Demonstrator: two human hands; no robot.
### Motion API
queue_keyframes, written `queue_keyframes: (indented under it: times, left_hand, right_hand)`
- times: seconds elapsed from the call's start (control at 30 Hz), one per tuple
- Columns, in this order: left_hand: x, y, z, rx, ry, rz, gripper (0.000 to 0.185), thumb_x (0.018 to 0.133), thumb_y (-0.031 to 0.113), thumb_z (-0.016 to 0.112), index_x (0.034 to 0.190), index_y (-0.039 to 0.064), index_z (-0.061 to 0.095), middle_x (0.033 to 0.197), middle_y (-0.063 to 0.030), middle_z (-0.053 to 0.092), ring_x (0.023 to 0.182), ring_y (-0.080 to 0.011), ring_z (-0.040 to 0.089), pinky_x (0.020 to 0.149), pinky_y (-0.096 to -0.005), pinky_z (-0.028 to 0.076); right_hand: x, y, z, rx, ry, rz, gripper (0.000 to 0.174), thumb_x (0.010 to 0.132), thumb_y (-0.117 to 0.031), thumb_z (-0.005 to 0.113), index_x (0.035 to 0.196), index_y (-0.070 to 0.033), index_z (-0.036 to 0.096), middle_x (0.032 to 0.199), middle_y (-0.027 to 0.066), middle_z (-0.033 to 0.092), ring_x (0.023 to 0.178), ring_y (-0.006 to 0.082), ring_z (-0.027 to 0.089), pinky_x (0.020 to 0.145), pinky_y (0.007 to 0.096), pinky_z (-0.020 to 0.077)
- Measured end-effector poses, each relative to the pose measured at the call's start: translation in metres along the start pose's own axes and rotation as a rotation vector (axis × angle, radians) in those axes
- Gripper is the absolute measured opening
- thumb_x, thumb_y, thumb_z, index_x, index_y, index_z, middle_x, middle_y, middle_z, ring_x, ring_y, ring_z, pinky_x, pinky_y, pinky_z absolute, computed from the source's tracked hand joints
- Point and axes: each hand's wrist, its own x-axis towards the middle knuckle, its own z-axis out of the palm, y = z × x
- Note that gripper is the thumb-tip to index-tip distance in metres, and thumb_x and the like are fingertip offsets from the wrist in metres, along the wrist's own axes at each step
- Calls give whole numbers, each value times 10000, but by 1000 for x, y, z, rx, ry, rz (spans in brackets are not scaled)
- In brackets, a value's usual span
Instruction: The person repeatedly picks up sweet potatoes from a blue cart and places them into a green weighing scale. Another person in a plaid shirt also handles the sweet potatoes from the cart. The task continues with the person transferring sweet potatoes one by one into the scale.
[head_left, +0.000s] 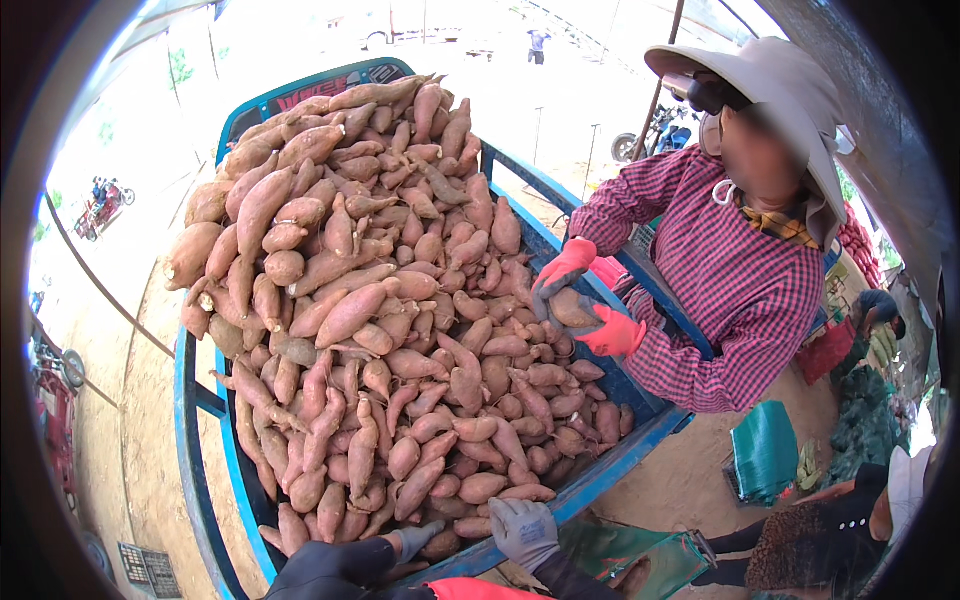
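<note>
A large heap of sweet potatoes (405, 292) fills the blue metal cargo bed (600, 491) in front of me. My left hand (417, 540), in a grey work glove, reaches in low among the sweet potatoes at the near edge. My dark sleeve partly covers it, and what its fingers do is hidden. My right hand (525, 531), gloved in grey too, is at the bed's near rim with its fingers curled inward. Beside its fingers lies one sweet potato (472, 528), with another (527, 493) just above. Whether it grips anything cannot be seen.
Across the right rail, a person in a checked shirt (735, 300) and red-grey gloves holds a sweet potato (572, 308). A green mesh sack (637, 551) hangs beyond the near rim, by another person (817, 540). Blue side rails (196, 450) border the bed. A black crate (148, 570) sits lower left.
</note>
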Motion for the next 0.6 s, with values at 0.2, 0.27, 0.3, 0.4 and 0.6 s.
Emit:
queue_keyframes:
  times: [0.2,0.27,0.3,0.4,0.6]
  left_hand:
    - [-3,23,7,-519,174,-93,580,992,440,638,1511,209,518,1443,-68,581,1335,-244,506,1150,-359,357]
    - [4,41,1,-722,214,-58,546,996,452,630,1464,185,542,1366,-82,612,1220,-255,552,1050,-371,410]
    - [13,49,-1,-824,220,-19,532,998,458,626,1441,173,555,1328,-89,627,1162,-261,575,999,-377,437]
    - [30,74,-8,-1192,171,96,501,1004,477,615,1371,137,592,1212,-111,673,988,-278,644,848,-395,517]
    - [0,172,-77,-1545,143,166,501,1036,427,592,1388,73,550,1131,-152,713,849,-307,719,708,-410,613]
  right_hand:
    - [-6,-1,3,-95,-5,-25,287,910,-285,668,1147,-135,729,928,57,710,857,274,689,772,433,519]
    - [-11,6,11,-71,-8,-9,306,915,-291,666,1167,-128,727,966,81,713,890,285,679,809,453,514]
    - [-17,13,20,-92,31,-15,330,930,-286,656,1208,-119,717,1037,111,716,938,296,669,857,472,509]
    - [-21,16,41,-104,53,-18,317,938,-274,651,1213,-127,709,1066,106,713,968,307,661,879,476,502]
    - [0,5,0,81,52,-14,203,893,-148,675,1069,-63,731,919,145,717,880,337,690,785,442,554]
